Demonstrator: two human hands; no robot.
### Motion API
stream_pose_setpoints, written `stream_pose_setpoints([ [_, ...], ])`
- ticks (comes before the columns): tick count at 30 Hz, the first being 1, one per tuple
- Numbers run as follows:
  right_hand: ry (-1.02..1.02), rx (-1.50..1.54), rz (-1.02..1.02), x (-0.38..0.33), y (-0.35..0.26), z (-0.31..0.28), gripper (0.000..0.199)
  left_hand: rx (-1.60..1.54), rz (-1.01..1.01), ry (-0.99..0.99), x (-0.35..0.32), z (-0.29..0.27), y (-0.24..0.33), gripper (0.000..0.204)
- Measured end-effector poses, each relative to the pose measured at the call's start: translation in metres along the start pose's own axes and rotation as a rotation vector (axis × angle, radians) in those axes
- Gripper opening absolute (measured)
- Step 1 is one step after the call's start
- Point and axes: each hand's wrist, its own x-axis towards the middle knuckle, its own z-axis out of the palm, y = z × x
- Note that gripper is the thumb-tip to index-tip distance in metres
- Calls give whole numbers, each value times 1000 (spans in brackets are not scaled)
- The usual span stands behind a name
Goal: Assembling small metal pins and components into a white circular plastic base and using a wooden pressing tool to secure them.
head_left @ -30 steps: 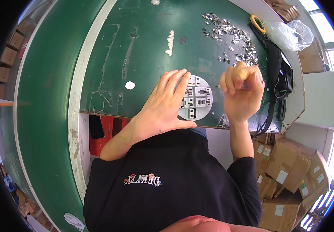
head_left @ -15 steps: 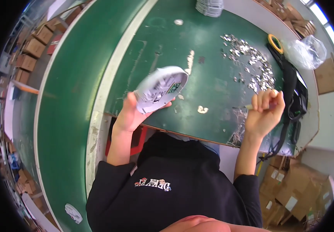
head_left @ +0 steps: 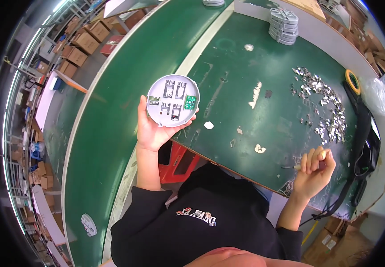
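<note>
My left hand [head_left: 153, 129] holds a round white plastic housing [head_left: 168, 116] by its lower edge, over the green strip beside the bench. Its open inner side faces up, showing moulded compartments with metal contacts and a small green circuit board [head_left: 190, 102] at the right. My right hand [head_left: 312, 173] is closed round a thin tool with a pale handle and a dark tip [head_left: 288, 167]; the tip points left above the bench, and its exact kind is unclear. Beyond the right hand lies a scattered heap of small shiny metal pieces [head_left: 328, 107].
Similar housings [head_left: 283, 26] stand stacked at the far end of the green bench [head_left: 228, 98]. On the right are a yellow tape roll [head_left: 352, 81], a clear plastic bag [head_left: 381, 94] and a black strapped item [head_left: 366, 142]. Another pale part [head_left: 88, 225] lies on the left strip.
The housing has moved left and tilted, so its inside now faces the camera fully. My right hand keeps its grip on the thin tool. The whole view has shifted, showing more of the left side.
</note>
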Motion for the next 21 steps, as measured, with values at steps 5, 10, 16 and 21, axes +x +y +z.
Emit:
stream_pose_setpoints([
  [5,37,73,90,-11,6,-13,28,180,101,147,-16,-1,30,87],
  [10,90,236,212,-12,13,-29,25,526,334,598,-14,-3,44,84],
  [16,34,368,358,-11,9,-26,25,2193,59,1183,18,-26,107,94],
  [21,56,386,416,-11,8,-23,28,2598,-99,1038,102,-20,119,96],
])
